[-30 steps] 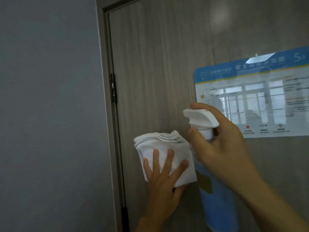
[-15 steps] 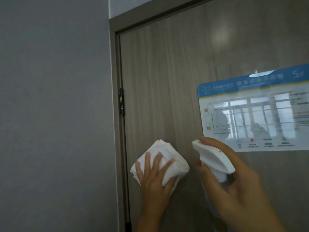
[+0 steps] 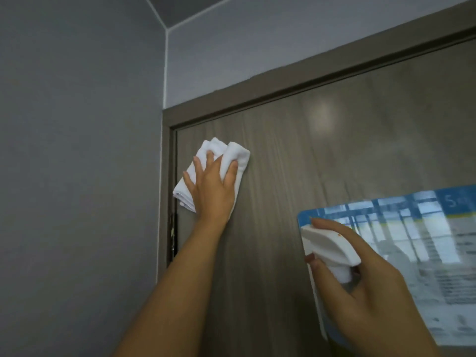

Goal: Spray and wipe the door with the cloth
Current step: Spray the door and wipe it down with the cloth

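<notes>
The dark wood-grain door (image 3: pixel 334 155) fills the right of the view. My left hand (image 3: pixel 211 189) presses a bunched white cloth (image 3: pixel 238 154) flat against the door near its top left corner, fingers spread over the cloth. Lower right, my right hand (image 3: pixel 373 292) grips the white trigger head of the spray bottle (image 3: pixel 331 249), with the nozzle pointing up and left toward the door. The bottle's body is hidden behind my hand.
A glossy blue and white poster (image 3: pixel 425 253) is stuck to the door behind my right hand. The door frame (image 3: pixel 257 91) runs along the top and left, with a hinge (image 3: pixel 172 235) on the left edge. A grey wall (image 3: pixel 77 176) stands to the left.
My left hand has slid the cloth up the door toward the top left corner. The view has tilted upward, and my right hand with the bottle has stayed lower right.
</notes>
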Action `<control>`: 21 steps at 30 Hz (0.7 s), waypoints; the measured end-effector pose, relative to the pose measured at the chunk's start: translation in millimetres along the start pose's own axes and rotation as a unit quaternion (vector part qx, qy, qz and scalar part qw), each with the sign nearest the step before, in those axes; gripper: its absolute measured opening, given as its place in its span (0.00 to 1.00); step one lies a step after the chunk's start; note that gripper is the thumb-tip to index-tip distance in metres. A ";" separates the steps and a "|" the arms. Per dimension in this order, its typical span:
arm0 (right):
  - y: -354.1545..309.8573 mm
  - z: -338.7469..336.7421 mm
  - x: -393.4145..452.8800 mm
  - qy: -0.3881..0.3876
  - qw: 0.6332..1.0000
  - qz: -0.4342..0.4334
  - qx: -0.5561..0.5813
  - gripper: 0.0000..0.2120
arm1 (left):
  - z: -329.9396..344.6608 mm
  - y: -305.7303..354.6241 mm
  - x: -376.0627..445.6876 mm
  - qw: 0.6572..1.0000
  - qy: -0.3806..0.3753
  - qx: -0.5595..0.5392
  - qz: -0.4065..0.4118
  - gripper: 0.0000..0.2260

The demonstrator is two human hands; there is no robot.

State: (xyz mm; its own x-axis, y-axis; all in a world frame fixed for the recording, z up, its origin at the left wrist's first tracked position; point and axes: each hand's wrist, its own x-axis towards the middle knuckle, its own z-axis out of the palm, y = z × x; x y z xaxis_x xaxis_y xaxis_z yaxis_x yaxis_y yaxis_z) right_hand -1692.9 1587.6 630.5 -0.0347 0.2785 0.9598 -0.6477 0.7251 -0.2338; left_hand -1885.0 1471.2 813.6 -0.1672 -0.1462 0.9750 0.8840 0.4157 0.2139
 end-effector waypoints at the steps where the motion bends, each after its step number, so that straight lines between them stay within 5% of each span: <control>1: 0.2 -1.6 12.2 0.000 1.000 0.006 -0.009 0.24 | 5.8 4.0 13.4 1.000 0.001 0.018 0.012 0.27; 6: -3.3 -13.3 63.6 -0.011 0.999 0.007 -0.044 0.20 | 24.6 18.6 28.4 0.972 -0.071 0.183 0.126 0.28; 14: -8.4 -26.4 34.6 -0.039 0.998 0.016 -0.051 0.20 | 9.7 -21.7 -33.3 0.916 -0.163 0.171 0.323 0.25; 21: 0.2 -47.1 -48.0 -0.089 0.990 0.102 -0.038 0.20 | -3.3 -47.5 -122.0 0.923 -0.175 0.162 0.302 0.26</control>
State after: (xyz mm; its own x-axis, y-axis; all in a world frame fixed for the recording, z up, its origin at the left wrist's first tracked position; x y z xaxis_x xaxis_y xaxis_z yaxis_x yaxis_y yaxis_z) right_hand -1655.5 1604.0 577.1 -0.2971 0.3134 0.9020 -0.5546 0.7123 -0.4302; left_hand -1905.1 1466.3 684.2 0.1331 0.4753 0.8697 0.6936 0.5821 -0.4243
